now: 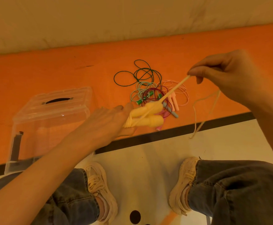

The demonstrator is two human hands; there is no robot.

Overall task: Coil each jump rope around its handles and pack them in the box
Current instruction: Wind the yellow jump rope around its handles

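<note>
Head view has your left hand (pixel 109 120) gripping the two yellow handles (pixel 150 116) at centre, a few turns of yellow rope (pixel 176 88) wound there. At two o'clock your right hand (pixel 226 75) pinches that rope taut. Loose ropes (pixel 148 88) lie at twelve o'clock; the clear box (pixel 51 117) sits closed at nine.

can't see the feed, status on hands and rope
Left hand grips paired yellow plastic handles. Right hand pinches yellow rope taut. Clear plastic box lidded.

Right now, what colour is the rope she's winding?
Pale yellow rope, matching its yellow plastic handles; head view.
</note>
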